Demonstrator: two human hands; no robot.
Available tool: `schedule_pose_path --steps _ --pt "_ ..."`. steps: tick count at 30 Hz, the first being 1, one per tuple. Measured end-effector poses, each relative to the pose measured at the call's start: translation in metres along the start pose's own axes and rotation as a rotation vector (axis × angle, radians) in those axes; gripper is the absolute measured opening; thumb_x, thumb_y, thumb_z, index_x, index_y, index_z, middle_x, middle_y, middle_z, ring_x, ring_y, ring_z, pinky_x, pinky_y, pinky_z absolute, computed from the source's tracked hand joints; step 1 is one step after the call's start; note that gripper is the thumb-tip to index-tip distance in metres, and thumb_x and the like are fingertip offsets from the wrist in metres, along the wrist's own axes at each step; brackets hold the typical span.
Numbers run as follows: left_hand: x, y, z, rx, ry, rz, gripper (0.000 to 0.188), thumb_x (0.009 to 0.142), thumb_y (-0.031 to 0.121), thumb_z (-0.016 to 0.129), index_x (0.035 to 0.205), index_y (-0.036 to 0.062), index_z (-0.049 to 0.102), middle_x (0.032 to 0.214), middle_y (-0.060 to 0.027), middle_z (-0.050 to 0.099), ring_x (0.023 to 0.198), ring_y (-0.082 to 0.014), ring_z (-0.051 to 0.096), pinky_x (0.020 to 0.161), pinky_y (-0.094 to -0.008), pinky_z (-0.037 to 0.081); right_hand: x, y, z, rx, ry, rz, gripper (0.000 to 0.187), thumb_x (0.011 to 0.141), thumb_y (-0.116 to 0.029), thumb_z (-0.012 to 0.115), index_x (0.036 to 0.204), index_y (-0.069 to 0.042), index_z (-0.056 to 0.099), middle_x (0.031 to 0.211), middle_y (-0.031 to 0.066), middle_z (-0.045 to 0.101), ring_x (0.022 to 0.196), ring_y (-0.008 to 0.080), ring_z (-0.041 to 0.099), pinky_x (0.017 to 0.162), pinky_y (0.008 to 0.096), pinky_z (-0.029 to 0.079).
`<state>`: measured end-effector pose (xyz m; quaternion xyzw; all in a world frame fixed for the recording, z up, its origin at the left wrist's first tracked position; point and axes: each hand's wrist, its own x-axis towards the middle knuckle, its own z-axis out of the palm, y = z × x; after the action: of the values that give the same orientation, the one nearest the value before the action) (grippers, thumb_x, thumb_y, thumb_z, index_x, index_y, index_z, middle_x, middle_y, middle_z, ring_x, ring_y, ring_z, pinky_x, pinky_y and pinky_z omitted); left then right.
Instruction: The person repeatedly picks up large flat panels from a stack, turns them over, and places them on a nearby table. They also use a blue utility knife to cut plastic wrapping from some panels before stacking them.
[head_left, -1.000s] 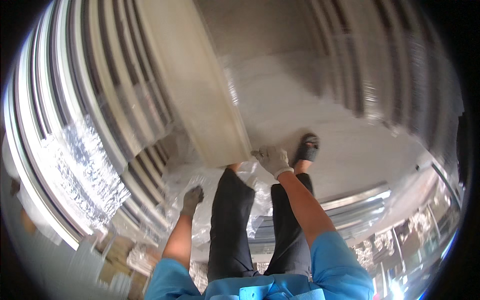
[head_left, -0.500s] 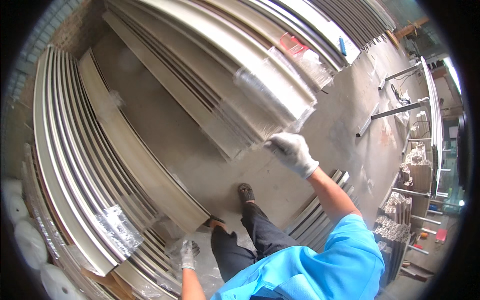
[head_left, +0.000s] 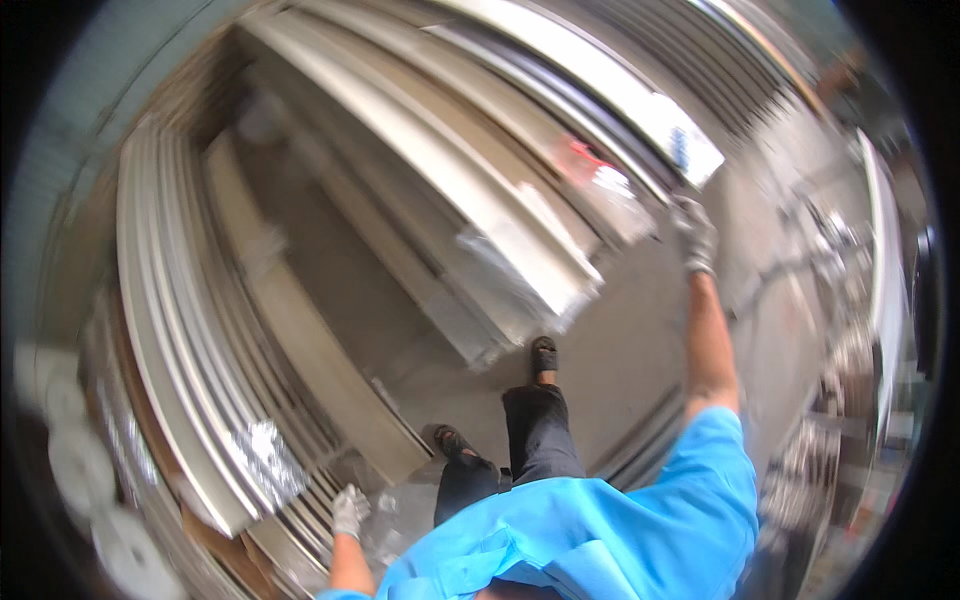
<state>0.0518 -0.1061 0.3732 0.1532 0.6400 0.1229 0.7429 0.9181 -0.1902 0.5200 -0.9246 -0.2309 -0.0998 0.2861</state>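
A gloved left hand [head_left: 350,508] hangs low beside a stack of long strips [head_left: 190,345]; farther out, the gloved right hand [head_left: 694,232] is at the near end of a long white profile [head_left: 622,85] — its length stretching away beyond the fingers. Whether either is clamped or apart can't be told through blur.

From head height, the one fisheye view looks steeply down, close above the blue shirt [head_left: 600,520], facing the floor [head_left: 625,320] and long profiles [head_left: 440,160] ahead; its smeared right side seems farther off.
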Motion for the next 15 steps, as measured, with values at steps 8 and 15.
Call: schedule_pose_path --steps 8,15 --pt "-0.037 0.001 0.155 0.318 0.45 -0.003 0.035 0.09 0.039 0.068 0.108 0.009 0.063 0.093 -0.01 0.068 0.076 -0.0205 0.066 0.069 -0.0382 0.054 0.2 0.13 0.109 -0.253 -0.17 0.112 0.065 0.09 -0.056 0.055 0.137 -0.01 0.052 0.125 0.021 0.061 0.112 0.0389 0.06 0.093 0.0465 0.047" --pt "-0.054 0.006 0.198 0.344 0.362 -0.097 0.037 0.089 0.037 0.07 0.11 0.0084 0.062 0.094 -0.0102 0.069 0.082 -0.0233 0.066 0.072 -0.0381 0.053 0.248 0.194 0.158 -0.522 -0.354 0.183 0.049 0.088 -0.046 0.062 0.108 -0.002 0.065 0.104 0.0234 0.067 0.1 0.0404 0.064 0.086 0.0499 0.048"
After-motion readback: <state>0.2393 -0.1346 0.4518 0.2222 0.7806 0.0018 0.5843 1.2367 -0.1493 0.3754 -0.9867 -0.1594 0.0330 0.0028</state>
